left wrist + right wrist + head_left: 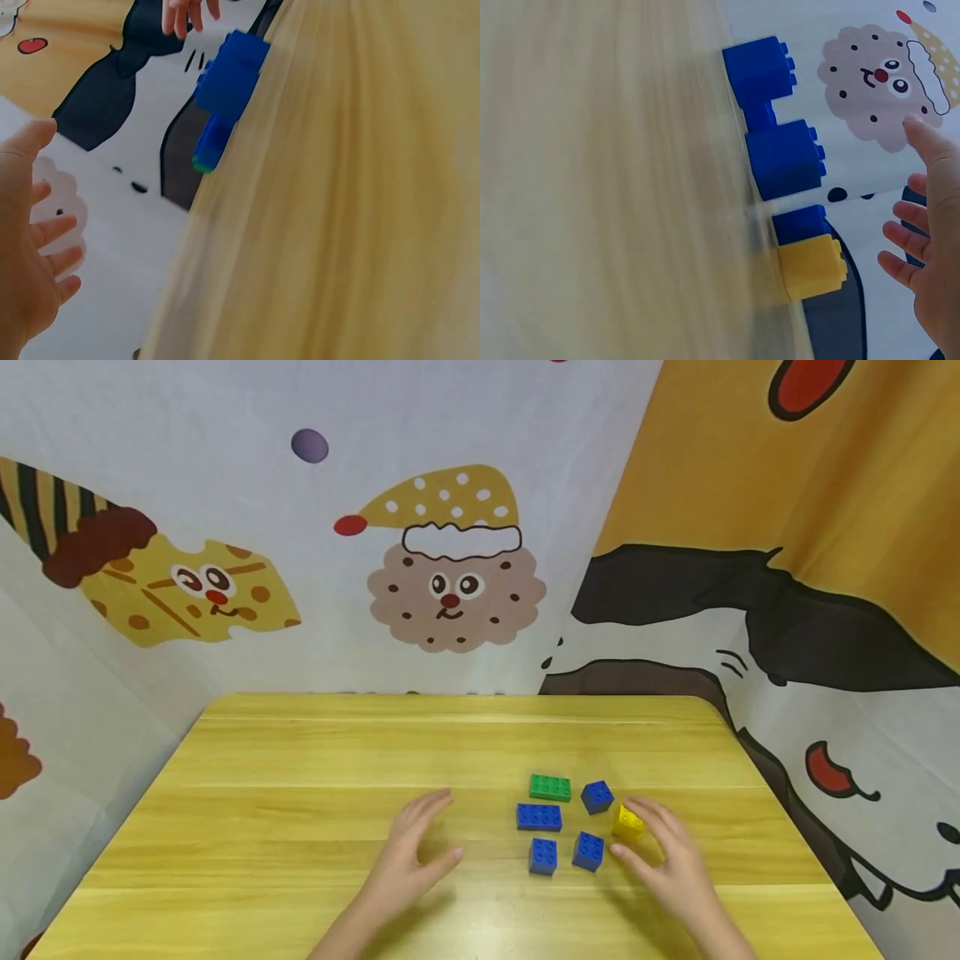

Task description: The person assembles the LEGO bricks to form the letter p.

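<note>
Several toy building bricks lie on the wooden table in the head view. My right hand (671,856) hovers beside the yellow brick (627,822), fingers spread and holding nothing. Left of it are a square blue brick (588,852) and another square blue brick (543,857). Behind these lie a long blue brick (538,817), a long green brick (550,787) and a third square blue brick (597,797). My left hand (412,852) is held over the table left of the bricks, thumb apart from the fingers, with nothing in it. In the right wrist view, a gap shows between my hand (930,240) and the yellow brick (812,268).
The light wooden table (262,827) has a rounded far edge against a cartoon-printed cloth (247,677). The cloth also hangs along both sides. Bare wood stretches left of my left hand and behind the bricks.
</note>
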A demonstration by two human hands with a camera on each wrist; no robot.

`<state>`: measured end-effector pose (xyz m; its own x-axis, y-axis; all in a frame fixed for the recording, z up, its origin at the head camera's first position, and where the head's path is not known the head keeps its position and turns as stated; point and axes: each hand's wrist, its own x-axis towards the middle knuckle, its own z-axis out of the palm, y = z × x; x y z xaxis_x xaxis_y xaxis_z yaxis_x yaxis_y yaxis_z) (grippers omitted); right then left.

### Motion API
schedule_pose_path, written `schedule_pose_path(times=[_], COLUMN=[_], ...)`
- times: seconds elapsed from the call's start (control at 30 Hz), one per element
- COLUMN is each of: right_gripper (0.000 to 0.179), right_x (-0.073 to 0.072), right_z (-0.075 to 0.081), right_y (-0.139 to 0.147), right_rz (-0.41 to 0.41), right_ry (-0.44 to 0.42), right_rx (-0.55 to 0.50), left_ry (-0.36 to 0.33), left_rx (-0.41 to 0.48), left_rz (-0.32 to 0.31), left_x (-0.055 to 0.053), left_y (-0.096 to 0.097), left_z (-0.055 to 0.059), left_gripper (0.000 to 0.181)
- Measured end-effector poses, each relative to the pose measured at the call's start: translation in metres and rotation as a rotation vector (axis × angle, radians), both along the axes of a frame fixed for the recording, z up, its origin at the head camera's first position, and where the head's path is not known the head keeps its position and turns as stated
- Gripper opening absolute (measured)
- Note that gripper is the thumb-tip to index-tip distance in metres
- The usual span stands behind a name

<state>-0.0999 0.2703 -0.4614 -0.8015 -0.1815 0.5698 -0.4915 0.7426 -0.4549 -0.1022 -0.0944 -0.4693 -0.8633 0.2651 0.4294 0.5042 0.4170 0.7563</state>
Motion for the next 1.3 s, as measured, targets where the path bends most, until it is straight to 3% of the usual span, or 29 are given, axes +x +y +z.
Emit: schedule_pose_path(times=[0.33, 0.6, 1.03, 1.3], right_gripper=[0.065, 0.061, 0.056, 0.053], right_x=[-0.001, -0.003, -0.003, -0.003], right_z=[-0.011, -0.023, -0.032, -0.036], right_y=[-0.006, -0.01, -0.014, -0.015], right_rz=[0.091, 0.104, 0.058, 0.055], right_ry=[0.015, -0.066, -0.167, -0.211], right_rx=[-0.079, -0.109, -0.101, -0.122], left_ry=[-0.142, -0.212, -0.249, -0.24], left_rx=[0.02, 0.026, 0.046, 0.006], left_rz=[-0.091, -0.153, -0.198, -0.194], left_x=[0.001, 0.0, -0.005, -0.007], left_y=[0.029, 0.049, 0.074, 0.085], left_z=[-0.01, -0.017, -0.028, -0.032], left_gripper=[0.062, 0.06, 0.056, 0.054])
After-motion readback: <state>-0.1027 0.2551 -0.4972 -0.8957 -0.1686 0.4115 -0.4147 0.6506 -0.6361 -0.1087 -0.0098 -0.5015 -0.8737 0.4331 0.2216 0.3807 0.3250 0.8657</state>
